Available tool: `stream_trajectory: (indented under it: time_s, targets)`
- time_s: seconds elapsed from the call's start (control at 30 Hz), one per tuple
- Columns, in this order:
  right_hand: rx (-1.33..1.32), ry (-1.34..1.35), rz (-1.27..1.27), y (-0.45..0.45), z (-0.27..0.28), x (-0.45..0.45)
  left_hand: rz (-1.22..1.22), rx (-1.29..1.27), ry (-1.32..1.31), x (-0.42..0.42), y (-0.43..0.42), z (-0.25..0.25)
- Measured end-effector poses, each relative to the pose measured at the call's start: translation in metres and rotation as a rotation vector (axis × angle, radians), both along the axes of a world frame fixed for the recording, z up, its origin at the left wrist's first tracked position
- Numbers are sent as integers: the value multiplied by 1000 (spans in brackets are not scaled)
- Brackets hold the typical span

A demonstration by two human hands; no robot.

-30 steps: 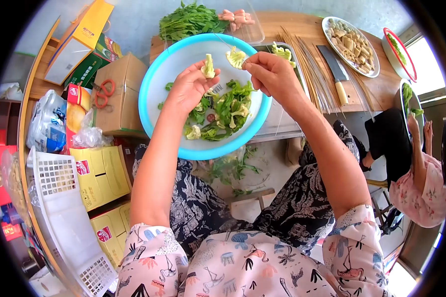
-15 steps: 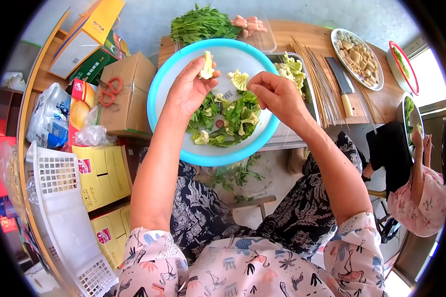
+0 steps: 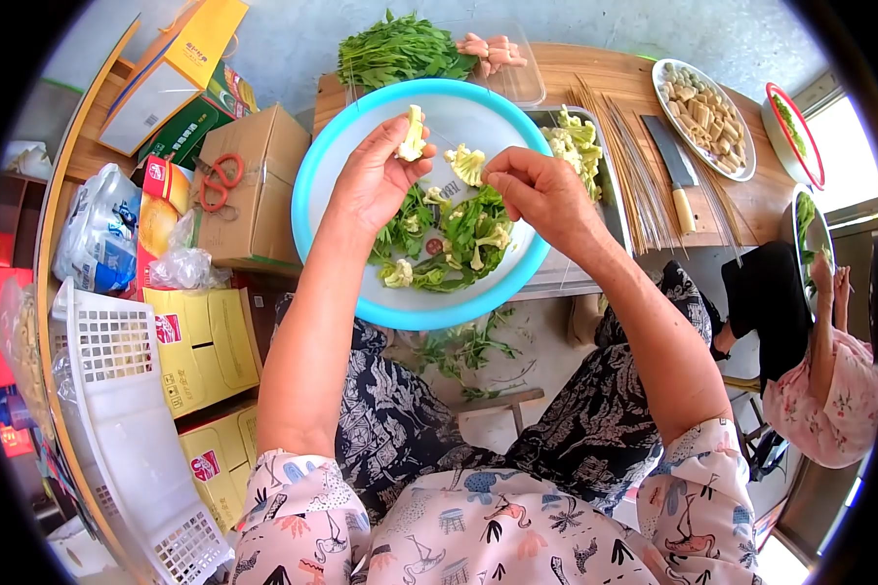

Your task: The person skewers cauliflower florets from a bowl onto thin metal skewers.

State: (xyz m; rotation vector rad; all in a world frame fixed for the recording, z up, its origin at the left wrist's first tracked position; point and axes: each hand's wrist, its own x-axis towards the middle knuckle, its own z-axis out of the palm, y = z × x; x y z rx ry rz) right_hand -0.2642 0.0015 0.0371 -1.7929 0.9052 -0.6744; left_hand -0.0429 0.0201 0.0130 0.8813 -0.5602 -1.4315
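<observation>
Starting far left, a white plastic basket (image 3: 117,414) stands beside yellow boxes (image 3: 205,341), and red-handled scissors (image 3: 221,182) show by a cardboard box (image 3: 278,210). Into the middle: a blue-rimmed basin (image 3: 419,318) holds green leaves (image 3: 458,263) and cauliflower, and over it the left hand (image 3: 373,180) grips a pale cauliflower piece (image 3: 411,136) between thumb and fingers! A second piece (image 3: 466,166) sits just at the fingertips of the right hand (image 3: 544,193), pinched closed; whether it grips that piece directly, I cannot tell. Further right, a tray (image 3: 622,222) of cauliflower, then thin sticks (image 3: 639,171) and a knife (image 3: 669,161) on the wooden surface (image 3: 595,68), a plate (image 3: 743,176) of chopped food, a red-rimmed bowl (image 3: 816,146), and another person's floral sleeve (image 3: 844,395)
</observation>
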Motion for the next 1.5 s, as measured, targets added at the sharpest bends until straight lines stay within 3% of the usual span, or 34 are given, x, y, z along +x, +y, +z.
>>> stream_trajectory:
  time_s: [1.0,1.23,1.43,1.5]
  targets:
    - [-95,-32,-38,4,-5,0,-17,-58,-186,6,1,0]
    - [53,-156,-20,-2,-13,6,-209,-52,-180,-15,11,-3]
    - [108,-113,-28,-4,-7,7,-40,-53,-278,-21,12,7]
    - [67,-121,-64,-8,-15,5,-41,-111,-628,-3,10,-3]
